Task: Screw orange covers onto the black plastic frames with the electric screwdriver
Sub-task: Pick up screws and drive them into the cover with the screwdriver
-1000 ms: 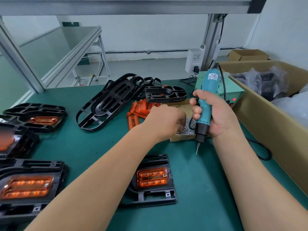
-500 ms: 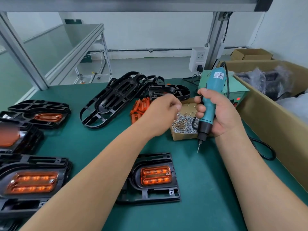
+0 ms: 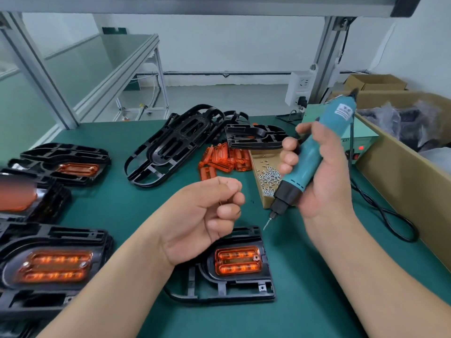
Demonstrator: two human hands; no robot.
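- Your right grip was clenched round the middle of the teal electric screwdriver. The tool was tilted, and its thin bit hung in the air just beyond the far right corner of the work, touching nothing.
- Your left grip had its fingers curled, thumb against forefinger as if pinching a screw. I could not tell whether anything sat between them.
- The black ribbed plastic frame lay flat on the green counter, close to you and partly under your left wrist. The orange translucent ribbed cover was seated in its recess, with one small silver screw at the cover's right end. Its left end was hidden by your hand.
- The frame looked light and stiff, so I judged it would skate on the smooth counter under the driver's push. The place to hold it was the broad outer rim beside the recess, pressed flat.
- The cover looked thin, hard and glossy, so probably brittle at its screw ears. It was best handled by its long edges and not leaned on.
- The tiny screws lay loose in the shallow cardboard tray just behind the screwdriver, easy to fumble. The spare orange covers were heaped just beside it.
- The black power cord looped on the counter to your right and could drag at the tool.
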